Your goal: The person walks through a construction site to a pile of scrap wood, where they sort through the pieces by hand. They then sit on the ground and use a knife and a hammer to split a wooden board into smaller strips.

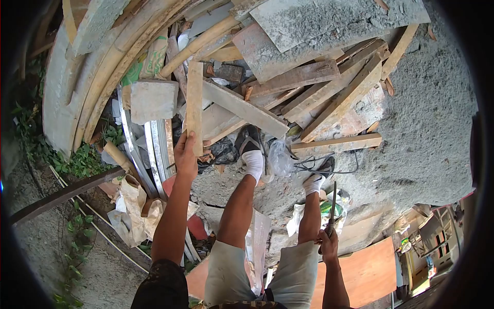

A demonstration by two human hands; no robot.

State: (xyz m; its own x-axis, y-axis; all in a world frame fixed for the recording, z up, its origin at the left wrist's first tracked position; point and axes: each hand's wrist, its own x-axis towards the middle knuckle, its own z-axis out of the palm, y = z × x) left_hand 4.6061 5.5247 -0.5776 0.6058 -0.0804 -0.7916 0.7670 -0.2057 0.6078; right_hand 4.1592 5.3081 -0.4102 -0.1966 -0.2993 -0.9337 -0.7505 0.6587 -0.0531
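My left hand (pixel 187 156) is closed around the lower end of a short wooden board (pixel 194 100), which stands out away from me over the scrap pile. In my right hand (pixel 328 242), low at my side, is a long-bladed knife (pixel 334 201) with its narrow dark blade pointing forward; its handle is mostly hidden by my fingers. A grey-coated plank (pixel 246 109) lies slantwise just beyond the left hand. Near my feet rests another plank (pixel 337 145), with thin dark cable (pixel 329 170) looped beside it.
Several loose timbers (pixel 339 92) are heaped ahead, with cement-crusted boards (pixel 334 23) behind them. Metal channels (pixel 154 149) and torn paper sacks (pixel 136 206) lie on the left. A clear plastic bag (pixel 280 157) sits between my feet. Rough grey ground (pixel 427 129) extends right.
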